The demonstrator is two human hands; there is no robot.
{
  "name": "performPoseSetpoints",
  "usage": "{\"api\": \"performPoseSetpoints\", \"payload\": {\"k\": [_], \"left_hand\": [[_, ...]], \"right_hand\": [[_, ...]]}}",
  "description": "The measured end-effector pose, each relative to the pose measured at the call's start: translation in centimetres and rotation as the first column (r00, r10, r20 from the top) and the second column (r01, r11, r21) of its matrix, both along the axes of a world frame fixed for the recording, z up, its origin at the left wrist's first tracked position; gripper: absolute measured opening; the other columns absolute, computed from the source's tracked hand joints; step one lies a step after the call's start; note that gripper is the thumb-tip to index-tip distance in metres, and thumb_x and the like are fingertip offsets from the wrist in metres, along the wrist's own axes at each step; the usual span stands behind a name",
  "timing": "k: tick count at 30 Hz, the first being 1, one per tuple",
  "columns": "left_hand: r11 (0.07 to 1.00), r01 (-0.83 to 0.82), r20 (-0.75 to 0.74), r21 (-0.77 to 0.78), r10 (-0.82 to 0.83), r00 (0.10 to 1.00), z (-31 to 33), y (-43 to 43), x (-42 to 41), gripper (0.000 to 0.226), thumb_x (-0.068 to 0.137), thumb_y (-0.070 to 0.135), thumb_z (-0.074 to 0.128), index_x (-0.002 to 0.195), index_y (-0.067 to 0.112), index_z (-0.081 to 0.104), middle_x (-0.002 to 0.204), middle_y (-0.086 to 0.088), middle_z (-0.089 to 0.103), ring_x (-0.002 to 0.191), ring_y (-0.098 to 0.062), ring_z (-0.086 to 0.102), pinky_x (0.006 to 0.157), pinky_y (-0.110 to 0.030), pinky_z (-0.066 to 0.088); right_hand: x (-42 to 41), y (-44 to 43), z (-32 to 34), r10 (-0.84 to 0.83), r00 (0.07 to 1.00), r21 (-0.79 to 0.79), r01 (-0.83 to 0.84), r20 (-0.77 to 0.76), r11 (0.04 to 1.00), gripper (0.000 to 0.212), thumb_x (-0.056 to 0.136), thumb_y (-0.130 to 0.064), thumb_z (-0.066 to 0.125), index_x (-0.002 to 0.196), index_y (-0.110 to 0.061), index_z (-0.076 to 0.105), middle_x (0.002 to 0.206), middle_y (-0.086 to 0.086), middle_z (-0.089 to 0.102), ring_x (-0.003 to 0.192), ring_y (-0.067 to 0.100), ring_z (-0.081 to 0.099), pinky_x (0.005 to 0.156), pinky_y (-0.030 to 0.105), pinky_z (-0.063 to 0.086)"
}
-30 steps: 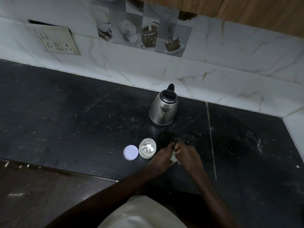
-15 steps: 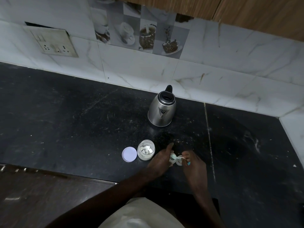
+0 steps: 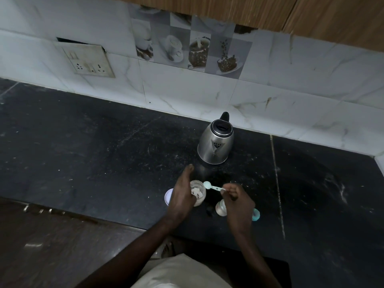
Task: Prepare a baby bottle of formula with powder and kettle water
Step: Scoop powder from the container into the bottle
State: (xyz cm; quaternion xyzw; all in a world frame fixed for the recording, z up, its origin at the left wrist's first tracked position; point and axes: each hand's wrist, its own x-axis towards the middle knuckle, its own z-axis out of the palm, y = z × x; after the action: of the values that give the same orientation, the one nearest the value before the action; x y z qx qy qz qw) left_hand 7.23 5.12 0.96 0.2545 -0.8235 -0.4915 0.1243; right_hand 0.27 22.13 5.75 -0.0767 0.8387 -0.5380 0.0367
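Now the right hand (image 3: 236, 197) pinches the scoop (image 3: 214, 187) by its handle, long axis nearly level, bowl pointing left toward the jar (image 3: 199, 194), which the left hand (image 3: 180, 196) holds on the counter (image 3: 83, 152).

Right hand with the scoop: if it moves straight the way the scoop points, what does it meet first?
Probably the open powder jar, gripped by the left hand; the scoop in the right hand points at its rim. Height unclear.

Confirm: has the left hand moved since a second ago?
Yes. The left hand shifted left, from the bottle onto the powder jar, which it now grips; the jar stays beside its lid.
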Motion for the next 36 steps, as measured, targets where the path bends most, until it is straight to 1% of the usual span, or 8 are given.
{"api": "performPoseSetpoints", "payload": {"k": [3, 8, 13, 15, 18, 23, 30, 36], "left_hand": [[0.996, -0.047, 0.191, -0.082, 0.062, 0.98, -1.0, -2.5, 0.8, 0.106, 0.074, -0.01, 0.062, 0.166, 0.014, 0.016, 0.169, -0.011, 0.031, 0.155, -0.029, 0.031, 0.124, -0.044, 0.035], [0.981, 0.098, 0.468, -0.165, -0.01, 0.884, -4.7, -4.5, 1.9, 0.107, 0.083, 0.014, 0.078, 0.164, 0.002, 0.009, 0.165, -0.024, 0.028, 0.155, -0.042, 0.025, 0.13, -0.047, 0.018], [0.969, 0.171, 0.582, -0.178, -0.036, 0.813, -7.8, -4.1, 2.4, 0.104, 0.08, 0.029, 0.078, 0.164, 0.017, 0.017, 0.168, -0.018, 0.021, 0.157, -0.044, 0.018, 0.127, -0.056, 0.024], [0.96, 0.194, 0.595, -0.201, -0.038, 0.803, -7.9, -3.6, 2.4, 0.1, 0.084, 0.03, 0.077, 0.164, 0.02, 0.019, 0.169, -0.017, 0.019, 0.157, -0.045, 0.018, 0.126, -0.056, 0.027], [0.948, 0.208, 0.593, -0.24, -0.027, 0.805, -8.6, -3.5, 2.5, 0.094, 0.082, 0.028, 0.073, 0.162, 0.018, 0.024, 0.164, -0.018, 0.03, 0.152, -0.045, 0.029, 0.122, -0.054, 0.033], [0.951, 0.203, 0.598, -0.233, -0.024, 0.801, -8.0, -3.5, 2.4, 0.091, 0.082, 0.024, 0.075, 0.16, 0.016, 0.028, 0.16, -0.014, 0.036, 0.148, -0.039, 0.034, 0.116, -0.051, 0.041], [0.948, 0.206, 0.594, -0.244, -0.022, 0.804, -7.1, -3.8, 2.0, 0.082, 0.086, 0.026, 0.074, 0.158, 0.019, 0.034, 0.156, -0.011, 0.039, 0.144, -0.032, 0.037, 0.111, -0.045, 0.046], [0.95, 0.202, 0.594, -0.239, -0.021, 0.804, -6.9, -4.0, 1.7, 0.08, 0.085, 0.024, 0.075, 0.155, 0.015, 0.037, 0.151, -0.012, 0.038, 0.14, -0.033, 0.038, 0.11, -0.045, 0.045]], "right_hand": [[-0.1, -2.7, -2.1, 0.176, 0.981, 0.198, -0.158, -0.077, 0.967, 0.02, 0.088, -0.006, 0.075, 0.092, -0.025, 0.073, 0.087, -0.015, 0.072, 0.081, 0.003, 0.068, 0.077, 0.027, 0.056], [0.1, -4.9, -4.6, 0.337, 0.936, 0.443, -0.259, -0.105, 0.858, 0.011, 0.089, -0.012, 0.07, 0.093, -0.021, 0.068, 0.09, -0.006, 0.067, 0.083, 0.016, 0.063, 0.068, 0.032, 0.047], [0.4, -5.7, -6.1, 0.395, 0.914, 0.552, -0.282, -0.094, 0.785, 0.02, 0.093, -0.024, 0.047, 0.085, -0.019, 0.064, 0.083, 0.0, 0.065, 0.074, 0.021, 0.063, 0.062, 0.039, 0.051], [0.3, -5.7, -6.5, 0.42, 0.902, 0.558, -0.298, -0.102, 0.774, 0.025, 0.091, -0.027, 0.042, 0.082, -0.019, 0.064, 0.083, 0.0, 0.065, 0.073, 0.02, 0.065, 0.061, 0.039, 0.052], [0.4, -5.4, -6.8, 0.45, 0.888, 0.526, -0.34, -0.093, 0.78, 0.02, 0.092, -0.022, 0.052, 0.089, -0.017, 0.071, 0.092, 0.0, 0.069, 0.08, 0.018, 0.067, 0.068, 0.039, 0.055], [0.6, -5.1, -6.4, 0.333, 0.939, 0.371, -0.278, -0.091, 0.886, 0.014, 0.093, -0.018, 0.063, 0.103, -0.021, 0.072, 0.105, -0.005, 0.07, 0.094, 0.014, 0.066, 0.081, 0.035, 0.053], [0.7, -4.2, -5.6, 0.146, 0.981, 0.238, -0.112, -0.128, 0.965, 0.013, 0.096, -0.013, 0.065, 0.091, -0.024, 0.07, 0.092, -0.014, 0.066, 0.084, 0.005, 0.063, 0.074, 0.027, 0.052], [0.9, -2.8, -5.4, 0.089, 0.987, 0.218, -0.059, -0.131, 0.974, 0.015, 0.092, -0.008, 0.069, 0.09, -0.023, 0.071, 0.091, -0.015, 0.066, 0.081, 0.005, 0.063, 0.071, 0.032, 0.053]]}}
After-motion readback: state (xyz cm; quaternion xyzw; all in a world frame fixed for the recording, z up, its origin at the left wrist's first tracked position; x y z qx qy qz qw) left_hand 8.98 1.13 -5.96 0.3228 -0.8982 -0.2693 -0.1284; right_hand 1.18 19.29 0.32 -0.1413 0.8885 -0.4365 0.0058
